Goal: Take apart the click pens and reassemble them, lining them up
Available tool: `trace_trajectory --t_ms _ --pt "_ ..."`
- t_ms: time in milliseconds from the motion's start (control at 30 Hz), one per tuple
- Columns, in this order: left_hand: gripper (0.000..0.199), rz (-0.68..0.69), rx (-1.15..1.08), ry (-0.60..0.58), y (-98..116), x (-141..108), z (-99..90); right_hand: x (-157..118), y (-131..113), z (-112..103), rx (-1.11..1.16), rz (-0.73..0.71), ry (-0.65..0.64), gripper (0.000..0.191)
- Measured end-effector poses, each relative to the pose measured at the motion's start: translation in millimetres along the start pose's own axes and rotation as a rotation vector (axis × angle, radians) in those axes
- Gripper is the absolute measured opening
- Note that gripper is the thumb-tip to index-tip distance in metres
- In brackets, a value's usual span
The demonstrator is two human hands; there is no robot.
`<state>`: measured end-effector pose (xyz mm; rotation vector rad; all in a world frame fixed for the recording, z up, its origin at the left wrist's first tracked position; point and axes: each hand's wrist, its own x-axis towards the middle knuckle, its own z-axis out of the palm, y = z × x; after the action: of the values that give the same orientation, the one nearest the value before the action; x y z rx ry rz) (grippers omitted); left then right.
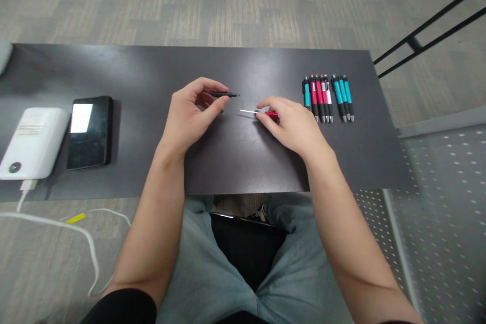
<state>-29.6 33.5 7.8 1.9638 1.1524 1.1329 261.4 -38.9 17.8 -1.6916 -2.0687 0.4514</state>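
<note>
Above the middle of the dark table, my left hand (pixel 194 111) pinches a black pen part (pixel 227 94) between thumb and fingers, its narrow end toward the right. A small piece shows below its fingertips, too hidden to name. To the right, my right hand (pixel 294 122) holds a red pen barrel (pixel 272 114), with a thin pale refill (pixel 247 111) pointing left from it. The two held parts are apart. Pens with teal, red and white barrels lie side by side at the right; among them are a red pen (pixel 313 95) and a teal pen (pixel 348 97).
On the left of the table (pixel 152 76) lie a black phone-like device (pixel 91 134) and a white power bank (pixel 34 142) with a white cable (pixel 89 243) hanging off the near edge. A black metal rail (pixel 415 43) and a perforated panel (pixel 448 187) stand at the right.
</note>
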Motion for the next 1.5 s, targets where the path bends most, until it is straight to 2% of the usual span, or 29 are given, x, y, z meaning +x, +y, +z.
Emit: trace_trajectory --t_ms 67,167,367,533,633,833,1033,1233,1400,1500 --pt "0.015 -0.004 0.005 -0.028 2 0 0.6 1 0 2 -0.030 0.043 0.011 0.023" --pt "0.017 -0.015 0.012 -0.054 4 0 1.4 1 1 3 -0.074 0.043 0.015 0.024" --pt "0.015 0.004 0.029 -0.017 1 0 1.3 0 1 0 -0.077 0.016 -0.001 0.021" --pt "0.011 0.045 0.109 0.018 8 -4 6.6 1 7 0 -0.045 0.014 0.022 0.022" --pt "0.009 0.042 0.166 0.030 14 -8 13.8 3 15 -1 0.046 0.037 0.080 0.022" --pt "0.014 0.054 0.250 0.012 14 -15 22.5 8 28 -3 0.226 0.096 0.249 0.037" --pt "0.015 0.028 0.280 -0.042 13 -19 19.9 12 27 7 0.239 0.082 0.160 0.035" --pt "0.023 0.043 0.350 -0.080 19 -28 24.9 17 25 17 0.257 0.074 0.128 0.026" --pt "0.038 -0.004 0.240 -0.211 19 -32 19.3 20 16 21 0.264 0.036 0.105 0.026" --pt "0.034 -0.018 0.150 -0.187 12 -27 7.6 21 4 20 0.248 -0.015 0.084 0.036"
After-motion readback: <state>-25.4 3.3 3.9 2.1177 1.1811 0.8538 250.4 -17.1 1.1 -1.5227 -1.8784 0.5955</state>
